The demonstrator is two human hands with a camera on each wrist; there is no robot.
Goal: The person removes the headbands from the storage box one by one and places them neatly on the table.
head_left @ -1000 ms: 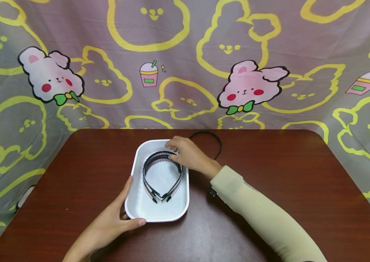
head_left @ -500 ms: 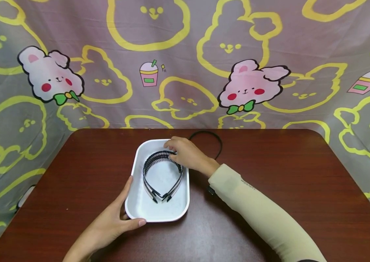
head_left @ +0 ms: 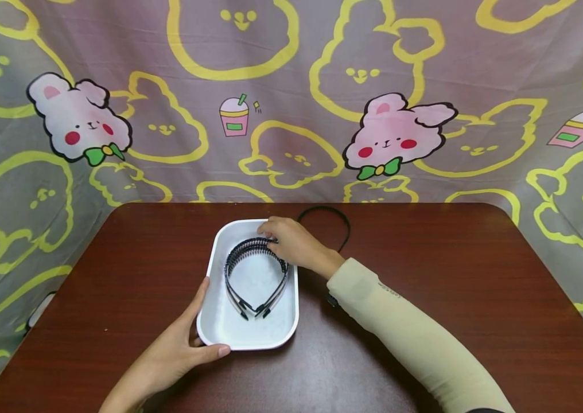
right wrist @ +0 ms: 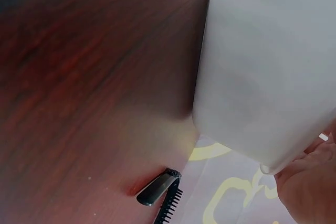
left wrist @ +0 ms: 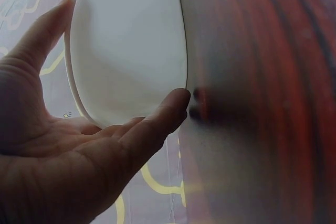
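The left hand (head_left: 180,347) is gripping the near corner of the white tray (head_left: 245,335), thumb and fingers spreading wide along two sides, probably to keep it from sliding. The right hand (head_left: 294,241) is holding bent fingers over the tray's far edge; whether it is pinching anything cannot be told. Between the hands, several headbands (head_left: 244,250) are lying together inside the tray, seemingly nesting because their curves match. A loose headband (head_left: 348,229) is resting on the table (head_left: 451,287), just beyond the right hand.
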